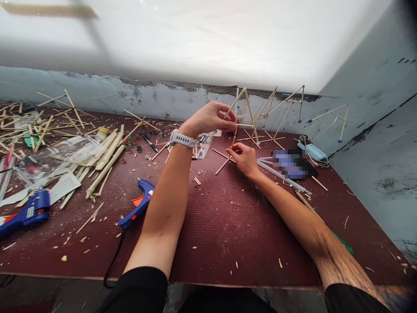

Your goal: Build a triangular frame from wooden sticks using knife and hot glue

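Note:
My left hand [216,116], with a pale watch on its wrist, is closed on an A-shaped frame of thin wooden sticks [249,106], held above the table with its peak up. Lower and to the right, my right hand [243,157] pinches a thin upright stick [233,138] just below the frame's crossbar. Whether that stick touches the crossbar, I cannot tell. Crossed sticks [222,167] lie at my right fingertips; whether they join the upright one is hidden by the fingers. More stick frames [289,102] stand behind, against the wall.
A blue glue gun [138,206] lies left of my left forearm, and another [31,213] at the far left. Split sticks [107,161] and plastic bags [74,150] crowd the left side. Clear glue sticks [283,174] and a dark pouch [302,167] lie at right. Shavings litter the table [228,230].

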Demonstrator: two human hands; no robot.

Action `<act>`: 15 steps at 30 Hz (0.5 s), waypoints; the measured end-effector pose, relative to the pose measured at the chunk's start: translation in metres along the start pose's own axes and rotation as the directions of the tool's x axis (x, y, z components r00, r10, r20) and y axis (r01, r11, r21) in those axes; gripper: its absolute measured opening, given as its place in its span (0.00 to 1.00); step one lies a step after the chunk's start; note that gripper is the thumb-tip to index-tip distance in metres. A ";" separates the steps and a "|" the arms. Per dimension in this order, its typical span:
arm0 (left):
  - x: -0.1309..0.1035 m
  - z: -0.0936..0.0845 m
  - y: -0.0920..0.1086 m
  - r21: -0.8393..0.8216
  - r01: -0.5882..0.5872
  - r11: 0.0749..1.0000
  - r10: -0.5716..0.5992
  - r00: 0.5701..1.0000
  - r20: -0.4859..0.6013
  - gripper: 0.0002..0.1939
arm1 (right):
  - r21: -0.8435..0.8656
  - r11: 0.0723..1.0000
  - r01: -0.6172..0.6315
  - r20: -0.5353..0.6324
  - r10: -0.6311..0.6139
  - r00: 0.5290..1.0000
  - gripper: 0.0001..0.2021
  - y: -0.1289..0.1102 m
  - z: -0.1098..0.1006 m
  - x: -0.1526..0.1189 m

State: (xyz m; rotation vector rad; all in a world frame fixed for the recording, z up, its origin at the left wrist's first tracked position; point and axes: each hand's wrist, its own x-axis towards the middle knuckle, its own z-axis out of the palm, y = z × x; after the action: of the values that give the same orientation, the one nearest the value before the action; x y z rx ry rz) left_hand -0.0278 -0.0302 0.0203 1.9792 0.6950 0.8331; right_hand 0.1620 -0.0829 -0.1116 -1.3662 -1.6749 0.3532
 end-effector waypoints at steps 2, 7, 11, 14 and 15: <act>0.000 0.000 -0.001 -0.003 -0.009 1.000 0.009 1.000 -0.001 0.13 | 0.001 1.000 -0.003 0.004 0.003 1.000 0.08 -0.001 0.000 0.000; 0.001 0.000 -0.002 -0.006 0.001 1.000 -0.001 1.000 -0.008 0.13 | 0.019 1.000 0.006 0.009 -0.006 1.000 0.08 -0.001 0.000 0.000; 0.000 -0.001 -0.001 -0.004 0.008 1.000 -0.008 1.000 -0.012 0.13 | 0.021 1.000 0.009 0.006 -0.009 1.000 0.08 0.000 0.000 -0.001; 0.000 -0.001 -0.002 0.003 0.005 1.000 -0.005 1.000 -0.007 0.13 | 0.021 1.000 -0.003 0.009 0.003 1.000 0.09 0.000 0.000 -0.001; 0.000 -0.001 -0.002 0.006 0.005 1.000 -0.005 1.000 -0.005 0.13 | 0.024 1.000 -0.005 0.010 0.005 1.000 0.09 -0.001 0.000 -0.001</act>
State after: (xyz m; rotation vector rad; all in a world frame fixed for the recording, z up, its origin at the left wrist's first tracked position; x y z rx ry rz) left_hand -0.0286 -0.0284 0.0191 1.9806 0.7059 0.8347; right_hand 0.1615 -0.0838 -0.1117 -1.3532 -1.6706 0.3817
